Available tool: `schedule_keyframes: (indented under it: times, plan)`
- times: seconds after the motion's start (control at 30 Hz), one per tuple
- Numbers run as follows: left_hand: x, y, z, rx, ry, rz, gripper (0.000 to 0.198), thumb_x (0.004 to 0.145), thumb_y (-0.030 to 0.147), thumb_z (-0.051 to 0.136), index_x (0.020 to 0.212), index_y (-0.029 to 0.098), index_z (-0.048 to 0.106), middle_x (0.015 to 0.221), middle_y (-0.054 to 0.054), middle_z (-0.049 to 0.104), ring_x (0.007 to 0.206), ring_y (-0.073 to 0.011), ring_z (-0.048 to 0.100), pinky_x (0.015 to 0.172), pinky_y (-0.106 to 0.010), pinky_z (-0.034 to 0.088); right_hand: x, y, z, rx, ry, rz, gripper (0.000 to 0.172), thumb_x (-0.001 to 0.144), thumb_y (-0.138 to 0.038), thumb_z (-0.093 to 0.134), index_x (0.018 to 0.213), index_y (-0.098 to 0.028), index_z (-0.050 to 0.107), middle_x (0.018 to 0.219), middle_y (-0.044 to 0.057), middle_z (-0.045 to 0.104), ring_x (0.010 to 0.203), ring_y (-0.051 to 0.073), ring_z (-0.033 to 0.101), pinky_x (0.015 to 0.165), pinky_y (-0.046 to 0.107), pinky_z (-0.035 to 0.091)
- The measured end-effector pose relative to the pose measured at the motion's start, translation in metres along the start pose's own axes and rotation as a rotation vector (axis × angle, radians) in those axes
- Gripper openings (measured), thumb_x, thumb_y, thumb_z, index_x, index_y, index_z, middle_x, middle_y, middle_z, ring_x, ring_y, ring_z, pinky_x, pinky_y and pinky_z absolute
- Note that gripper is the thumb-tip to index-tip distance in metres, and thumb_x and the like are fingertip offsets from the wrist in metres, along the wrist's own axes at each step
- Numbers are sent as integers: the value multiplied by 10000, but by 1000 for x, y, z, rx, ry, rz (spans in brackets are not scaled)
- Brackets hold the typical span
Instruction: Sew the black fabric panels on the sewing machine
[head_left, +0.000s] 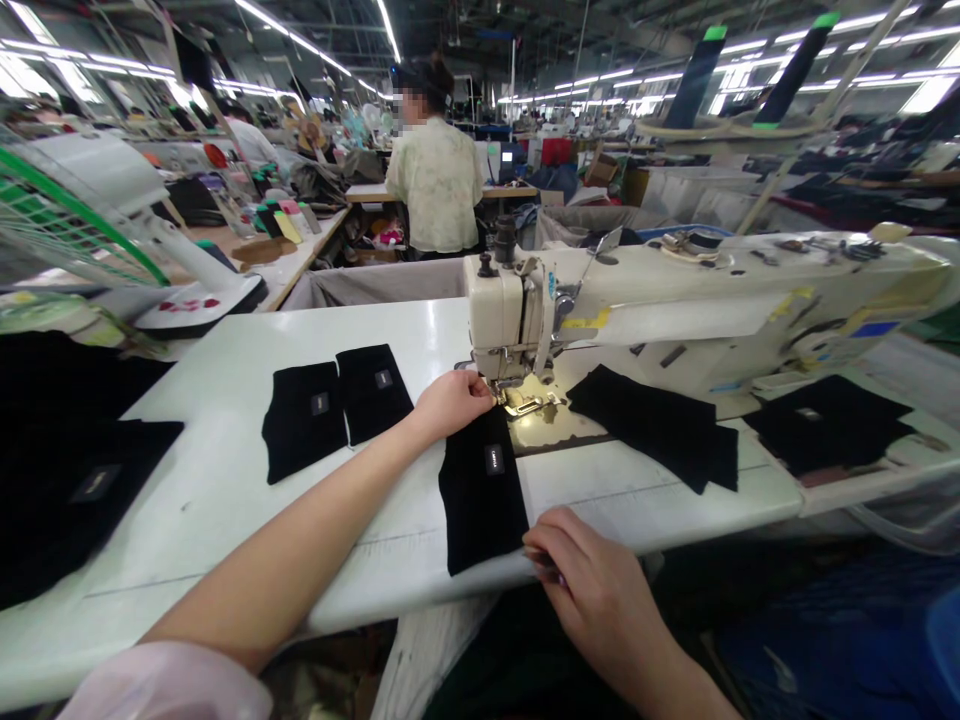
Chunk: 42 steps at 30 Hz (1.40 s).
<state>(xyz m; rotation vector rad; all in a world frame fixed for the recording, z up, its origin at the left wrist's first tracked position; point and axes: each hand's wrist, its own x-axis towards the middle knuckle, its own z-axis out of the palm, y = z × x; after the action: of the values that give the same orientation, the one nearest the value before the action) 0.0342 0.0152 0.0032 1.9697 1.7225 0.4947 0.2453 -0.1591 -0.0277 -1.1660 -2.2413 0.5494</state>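
Observation:
A black fabric piece (482, 490) with a small label lies on the white table (225, 470), its far end at the presser foot (525, 403) of a cream sewing machine (675, 300). My left hand (452, 402) is closed, pinching the fabric's far corner beside the needle. My right hand (592, 580) is closed on the fabric's near right corner at the table's front edge.
Two labelled black pieces (337, 405) lie left of my arm. More black pieces (660, 420) lie right of the needle and under the machine arm (825, 420). A black stack (67, 470) sits at far left beside a fan (90, 220). A person (435, 170) stands beyond.

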Motion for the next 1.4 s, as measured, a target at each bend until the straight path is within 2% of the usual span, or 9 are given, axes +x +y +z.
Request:
schedule_keyframes:
  times: [0.43,0.7,0.8,0.9,0.93,1.0,1.1,1.2,1.4]
  plan:
    - [4,5,-5,29,-15,3,237,754,293,600,555,194,520,547,23,531,550,-136,489,555,-264,329,8,-6,-6,-93,14,-19,283,780,14,422,886,-220,542,878,8,577,675,150,531,562,276,322]
    - [6,2,-5,94,-1,16,219,802,312,611,630,181,576,599,2,562,584,-153,519,571,-268,365,4,-4,-2,-124,-18,8,316,784,7,457,962,-212,598,942,29,596,721,161,567,573,276,345]
    - [-13,9,-9,193,102,97,125,821,269,637,827,145,652,850,-75,652,804,-217,604,706,-303,459,0,-2,-2,-142,9,-27,293,836,-54,489,1041,-209,629,924,39,600,719,170,581,564,279,356]
    - [-58,19,-8,393,252,314,134,871,225,607,948,139,675,1037,-129,644,995,-284,592,835,-399,501,-3,0,-3,-181,20,-85,272,896,-128,499,1116,-201,641,875,43,606,684,175,575,547,285,359]
    - [-77,21,-5,400,214,423,134,905,218,564,901,157,683,1002,-109,654,969,-267,601,831,-398,513,-4,1,-4,-195,19,-100,267,911,-145,498,1129,-197,643,862,45,607,682,178,573,548,288,362]
    - [-113,21,2,327,34,648,223,952,212,488,865,179,692,940,-80,675,901,-221,628,792,-355,548,-4,2,-5,-215,15,-115,255,932,-166,497,1137,-192,648,841,45,610,693,187,575,558,295,369]
    - [-151,13,15,348,-2,795,280,936,178,484,1153,157,660,1143,-121,683,1089,-261,631,882,-393,581,-3,3,-6,-226,8,-124,248,932,-161,500,1124,-190,655,822,42,615,713,195,575,571,305,369]
    - [-161,1,21,406,46,856,359,932,157,487,1272,116,594,1265,-147,650,1208,-298,594,926,-431,589,0,3,-6,-224,2,-129,251,902,-128,511,1095,-192,660,798,32,613,716,197,569,573,309,355]
    - [-149,-2,18,427,65,888,297,959,207,512,1219,139,635,1230,-125,674,1163,-299,630,893,-428,616,8,4,-7,-216,-4,-121,229,865,-95,529,1021,-193,665,775,23,616,709,193,566,586,312,326]
